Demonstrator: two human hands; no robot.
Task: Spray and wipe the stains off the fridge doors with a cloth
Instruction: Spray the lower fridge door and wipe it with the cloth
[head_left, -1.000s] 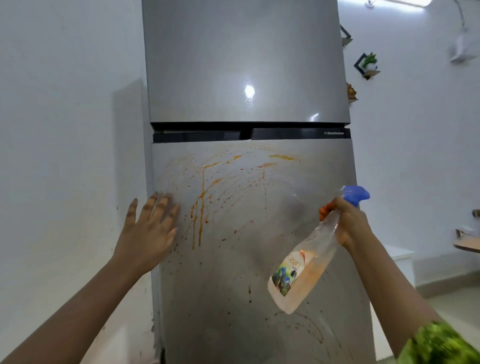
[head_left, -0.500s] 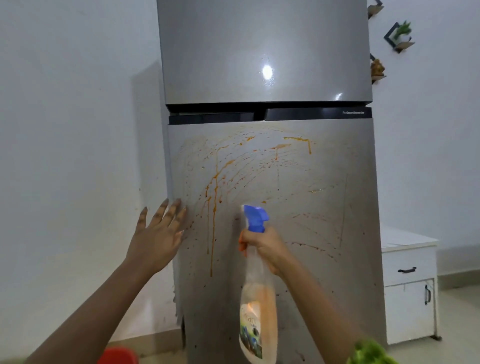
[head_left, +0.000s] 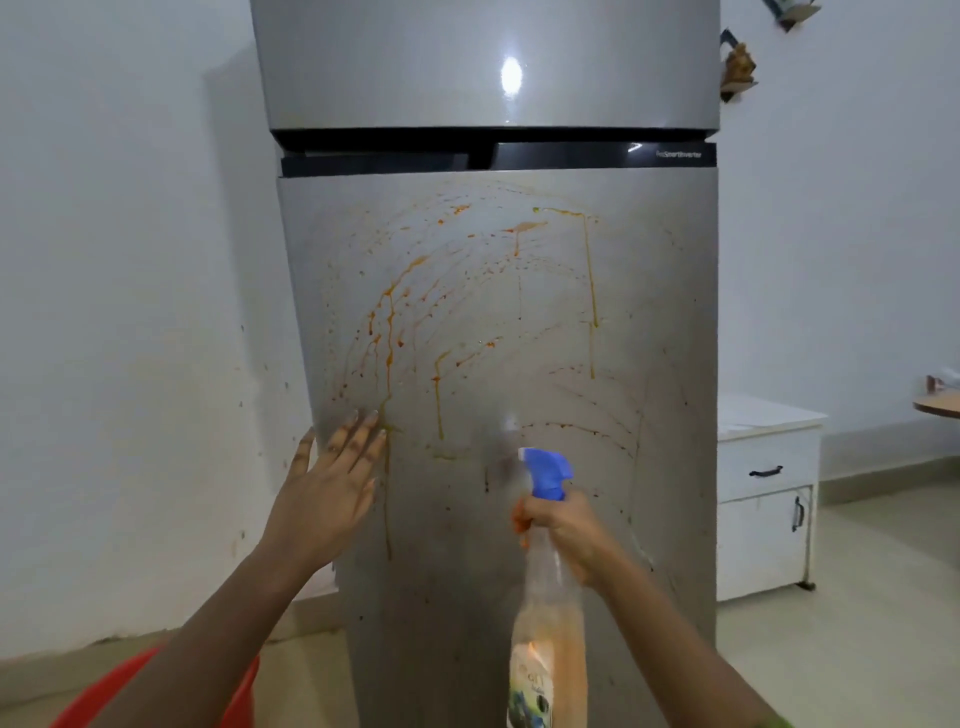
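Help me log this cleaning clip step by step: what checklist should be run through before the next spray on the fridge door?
1. Grip on the bottle: the right hand grips the spray bottle at its neck. Ok.
2. Aim: the blue nozzle faces the lower fridge door. Ok.
3. Liquid in the bottle: orange-tinted liquid shows inside. Ok.
4. Other hand out of the spray: the left hand lies flat at the door's left edge, well to the side of the nozzle. Ok.
5. Target present: orange stains run down the door, unwiped. Ok.
6. Cloth ready for wiping: no cloth is in view. Cannot tell.
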